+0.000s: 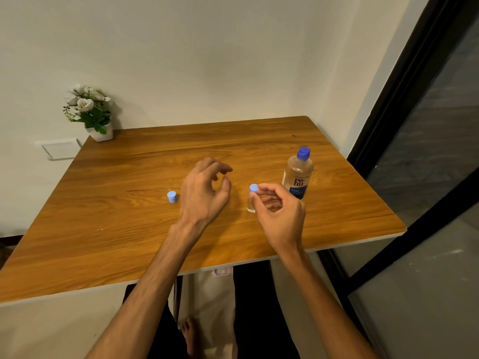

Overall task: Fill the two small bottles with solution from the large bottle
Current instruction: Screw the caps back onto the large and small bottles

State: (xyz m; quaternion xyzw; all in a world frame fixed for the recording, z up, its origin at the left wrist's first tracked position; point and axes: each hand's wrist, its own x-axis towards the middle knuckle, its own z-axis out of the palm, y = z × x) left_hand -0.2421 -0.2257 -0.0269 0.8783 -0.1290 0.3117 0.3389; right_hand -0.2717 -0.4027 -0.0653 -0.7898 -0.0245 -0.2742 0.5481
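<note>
Flower pot [99, 132] stands at table [129, 229] corner.

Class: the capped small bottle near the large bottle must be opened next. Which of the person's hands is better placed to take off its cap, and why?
The right hand. Its fingertips already pinch the light blue cap of the small bottle. The left hand hovers with loose fingers, holding nothing, between that bottle and a loose cap.

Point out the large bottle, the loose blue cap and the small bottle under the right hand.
large bottle [298, 178], head view, on its label.
loose blue cap [171, 196], head view, on its top.
small bottle [251, 206], head view, on its clear body.
</note>
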